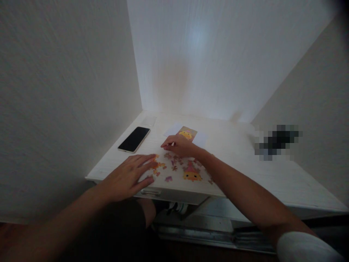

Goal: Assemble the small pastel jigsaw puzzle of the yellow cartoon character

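Looking down at a white desk [245, 160] in a corner, loose puzzle pieces [174, 165] are seen scattered near the front edge. The left hand [128, 176] is laid flat, fingers spread and released, fingertips touching the orange pieces at the left end of the scatter. The right hand [178, 145] is held beyond the scatter, fingers curled and pinched; a small pale item seems to be held at the fingertips, too small to confirm. The pieces lie between the two hands, the spread running left to right along the desk edge. The left hand is nearer. An assembled yellow-and-pink patch [192, 174] is seen at the right of the scatter. A picture card [187, 134] lies just behind the right hand, a phone [134, 139] to the left, face up, well apart.
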`<state>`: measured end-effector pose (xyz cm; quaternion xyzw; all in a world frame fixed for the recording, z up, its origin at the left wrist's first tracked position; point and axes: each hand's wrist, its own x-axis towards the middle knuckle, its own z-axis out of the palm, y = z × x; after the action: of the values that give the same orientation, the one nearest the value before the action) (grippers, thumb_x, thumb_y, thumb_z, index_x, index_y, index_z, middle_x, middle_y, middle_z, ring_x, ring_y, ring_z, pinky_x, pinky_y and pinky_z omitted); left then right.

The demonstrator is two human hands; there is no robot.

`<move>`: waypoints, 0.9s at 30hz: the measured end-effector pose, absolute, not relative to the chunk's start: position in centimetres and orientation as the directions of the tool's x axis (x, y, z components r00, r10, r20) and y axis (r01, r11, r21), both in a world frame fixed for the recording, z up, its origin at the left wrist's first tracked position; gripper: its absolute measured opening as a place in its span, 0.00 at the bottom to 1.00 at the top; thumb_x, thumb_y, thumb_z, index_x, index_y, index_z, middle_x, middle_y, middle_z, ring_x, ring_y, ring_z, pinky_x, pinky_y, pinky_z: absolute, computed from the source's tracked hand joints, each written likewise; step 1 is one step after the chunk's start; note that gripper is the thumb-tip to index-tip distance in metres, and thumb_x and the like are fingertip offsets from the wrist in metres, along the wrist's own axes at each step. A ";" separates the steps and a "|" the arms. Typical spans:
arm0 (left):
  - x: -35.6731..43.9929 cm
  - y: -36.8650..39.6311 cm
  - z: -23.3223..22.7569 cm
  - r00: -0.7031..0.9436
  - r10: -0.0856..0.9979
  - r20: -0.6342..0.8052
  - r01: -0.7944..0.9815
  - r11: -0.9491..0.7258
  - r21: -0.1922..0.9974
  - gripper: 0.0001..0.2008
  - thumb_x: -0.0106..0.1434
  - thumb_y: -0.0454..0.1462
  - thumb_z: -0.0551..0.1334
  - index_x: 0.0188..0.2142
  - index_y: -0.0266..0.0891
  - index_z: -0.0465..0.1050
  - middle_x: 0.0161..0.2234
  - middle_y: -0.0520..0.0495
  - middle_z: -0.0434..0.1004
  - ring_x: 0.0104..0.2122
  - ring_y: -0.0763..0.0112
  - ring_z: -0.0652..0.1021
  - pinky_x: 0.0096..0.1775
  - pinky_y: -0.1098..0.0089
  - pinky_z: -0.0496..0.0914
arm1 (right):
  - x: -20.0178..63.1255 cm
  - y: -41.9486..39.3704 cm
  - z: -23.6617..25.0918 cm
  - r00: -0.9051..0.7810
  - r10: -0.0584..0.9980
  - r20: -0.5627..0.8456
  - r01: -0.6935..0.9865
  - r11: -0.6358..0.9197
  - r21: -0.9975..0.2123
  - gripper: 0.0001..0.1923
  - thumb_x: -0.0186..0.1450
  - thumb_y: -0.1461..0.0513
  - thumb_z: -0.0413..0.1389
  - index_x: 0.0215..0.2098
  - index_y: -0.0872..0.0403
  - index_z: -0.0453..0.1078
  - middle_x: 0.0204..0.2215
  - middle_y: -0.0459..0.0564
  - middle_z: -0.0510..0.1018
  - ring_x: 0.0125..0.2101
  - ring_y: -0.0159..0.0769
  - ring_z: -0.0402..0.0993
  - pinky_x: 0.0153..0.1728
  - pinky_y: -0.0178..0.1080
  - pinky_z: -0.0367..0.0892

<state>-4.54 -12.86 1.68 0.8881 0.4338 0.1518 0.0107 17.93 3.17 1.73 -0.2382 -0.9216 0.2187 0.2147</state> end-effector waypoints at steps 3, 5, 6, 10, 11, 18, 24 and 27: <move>-4.6 -12.6 1.6 0.593 0.774 0.221 0.768 -0.627 0.132 0.22 0.69 0.47 0.55 0.61 0.47 0.63 0.64 0.44 0.61 0.59 0.54 0.66 0.59 0.50 0.61 | 19.8 4.7 2.7 -0.807 0.560 0.185 0.403 0.753 -0.520 0.10 0.62 0.58 0.61 0.40 0.53 0.79 0.32 0.49 0.81 0.30 0.30 0.72 0.33 0.33 0.64; -4.8 -12.5 1.4 0.584 0.782 0.219 0.780 -0.615 0.116 0.22 0.69 0.47 0.55 0.61 0.46 0.64 0.64 0.43 0.61 0.60 0.54 0.66 0.59 0.50 0.61 | 20.9 5.3 3.2 -0.830 0.553 0.066 0.446 0.731 -0.516 0.13 0.59 0.56 0.64 0.41 0.53 0.79 0.29 0.47 0.80 0.26 0.29 0.71 0.29 0.33 0.63; -5.0 -12.5 1.3 0.575 0.787 0.224 0.787 -0.606 0.111 0.22 0.69 0.47 0.55 0.60 0.45 0.64 0.64 0.43 0.61 0.60 0.53 0.65 0.59 0.50 0.60 | 21.4 5.4 3.5 -0.840 0.542 0.006 0.463 0.722 -0.514 0.15 0.57 0.56 0.66 0.41 0.53 0.79 0.28 0.46 0.79 0.25 0.29 0.71 0.27 0.33 0.62; -5.5 -12.3 1.1 0.541 0.801 0.256 0.806 -0.581 0.116 0.22 0.69 0.48 0.55 0.59 0.44 0.66 0.63 0.42 0.63 0.59 0.53 0.66 0.59 0.50 0.60 | 22.6 5.5 3.7 -0.856 0.489 -0.166 0.501 0.710 -0.494 0.20 0.50 0.56 0.70 0.39 0.52 0.77 0.25 0.43 0.78 0.23 0.28 0.70 0.23 0.32 0.60; -5.6 -12.3 1.2 0.540 0.802 0.258 0.806 -0.580 0.117 0.22 0.69 0.48 0.55 0.59 0.45 0.66 0.63 0.42 0.63 0.59 0.53 0.66 0.59 0.50 0.60 | 22.6 5.5 3.6 -0.860 0.477 -0.183 0.500 0.715 -0.488 0.19 0.49 0.56 0.70 0.38 0.53 0.77 0.25 0.43 0.78 0.23 0.28 0.70 0.23 0.31 0.60; -5.7 -12.2 1.2 0.555 0.799 0.232 0.808 -0.584 0.079 0.23 0.69 0.48 0.54 0.60 0.44 0.65 0.64 0.42 0.62 0.59 0.54 0.66 0.59 0.51 0.60 | 21.1 5.2 2.4 -0.884 0.466 -0.028 0.406 0.737 -0.541 0.13 0.54 0.57 0.67 0.36 0.55 0.77 0.26 0.45 0.79 0.26 0.28 0.72 0.26 0.31 0.63; -5.6 -12.2 1.1 0.543 0.803 0.247 0.813 -0.576 0.086 0.23 0.70 0.48 0.54 0.59 0.44 0.66 0.63 0.44 0.63 0.59 0.55 0.66 0.59 0.52 0.61 | 20.8 5.3 2.6 -0.846 0.533 0.035 0.407 0.686 -0.603 0.11 0.59 0.58 0.63 0.36 0.56 0.77 0.27 0.48 0.80 0.27 0.29 0.73 0.27 0.31 0.63; -5.6 -12.2 1.2 0.537 0.808 0.241 0.817 -0.570 0.089 0.22 0.70 0.48 0.53 0.59 0.44 0.66 0.63 0.44 0.63 0.60 0.55 0.66 0.59 0.52 0.61 | 20.9 4.8 3.0 -0.872 0.489 -0.005 0.395 0.697 -0.598 0.13 0.56 0.55 0.65 0.36 0.56 0.78 0.27 0.47 0.79 0.27 0.29 0.72 0.27 0.31 0.62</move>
<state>-5.63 -12.22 1.18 0.8766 0.4635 0.1284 -0.0169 20.87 4.82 3.02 -0.2406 -0.9180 0.3057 0.0772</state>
